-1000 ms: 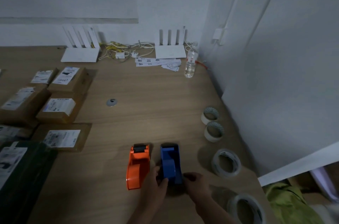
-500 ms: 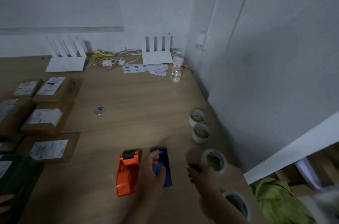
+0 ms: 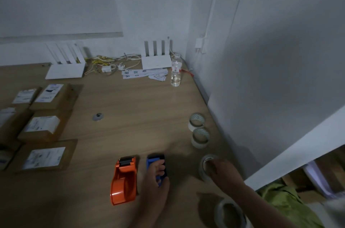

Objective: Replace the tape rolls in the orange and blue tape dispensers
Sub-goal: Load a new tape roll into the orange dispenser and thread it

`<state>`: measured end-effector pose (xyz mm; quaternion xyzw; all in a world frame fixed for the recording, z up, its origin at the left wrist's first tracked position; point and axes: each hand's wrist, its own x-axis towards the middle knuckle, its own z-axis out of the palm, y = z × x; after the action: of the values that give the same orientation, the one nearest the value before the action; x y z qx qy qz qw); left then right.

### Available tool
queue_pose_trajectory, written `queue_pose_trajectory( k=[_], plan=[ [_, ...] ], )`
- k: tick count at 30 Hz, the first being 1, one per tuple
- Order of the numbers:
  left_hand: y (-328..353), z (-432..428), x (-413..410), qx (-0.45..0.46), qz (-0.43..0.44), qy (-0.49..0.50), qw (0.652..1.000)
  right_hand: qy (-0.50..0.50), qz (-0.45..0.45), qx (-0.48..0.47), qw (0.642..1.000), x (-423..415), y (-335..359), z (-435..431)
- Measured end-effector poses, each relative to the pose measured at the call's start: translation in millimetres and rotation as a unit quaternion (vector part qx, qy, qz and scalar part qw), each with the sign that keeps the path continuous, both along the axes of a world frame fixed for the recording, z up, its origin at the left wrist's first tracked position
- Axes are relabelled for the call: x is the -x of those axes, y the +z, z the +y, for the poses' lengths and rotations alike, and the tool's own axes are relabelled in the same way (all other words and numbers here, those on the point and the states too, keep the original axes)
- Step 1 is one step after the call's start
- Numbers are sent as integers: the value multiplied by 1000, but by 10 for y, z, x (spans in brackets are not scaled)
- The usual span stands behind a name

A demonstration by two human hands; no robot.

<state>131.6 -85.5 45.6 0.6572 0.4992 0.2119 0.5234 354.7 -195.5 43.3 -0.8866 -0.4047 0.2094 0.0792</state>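
Note:
The orange tape dispenser lies on the wooden table near its front, with no roll in it. Right beside it lies the blue tape dispenser, with my left hand closed over its body and hiding most of it. To the right, my right hand rests on a large clear tape roll lying flat, fingers curled over its rim. Another large roll lies at the front edge. Two smaller rolls stand farther back along the wall.
Several labelled cardboard parcels cover the table's left side. A water bottle, two white routers, cables and paper slips sit at the back. A small metal ring lies mid-table. A white wall borders the right edge.
My right hand has left the blue dispenser and moved right onto the large tape roll. My left hand has stayed on the blue dispenser. The view has shifted.

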Motion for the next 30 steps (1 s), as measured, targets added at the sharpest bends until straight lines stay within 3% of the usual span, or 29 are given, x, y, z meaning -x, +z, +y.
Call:
queue_pose_trajectory(
  k=[4,11,19,30],
  plan=[
    [1,16,-3,8,6,6,1000,70,-1,79,994,26,5,38],
    [-5,-7,50,26,2,25,999,67,-25,123,990,176,70,129],
    [-62,37,152,33,9,29,999,-31,59,112,991,212,-212,304],
    [-74,116,280,-2,21,39,999,-135,45,66,988,229,-359,496]
  ],
)
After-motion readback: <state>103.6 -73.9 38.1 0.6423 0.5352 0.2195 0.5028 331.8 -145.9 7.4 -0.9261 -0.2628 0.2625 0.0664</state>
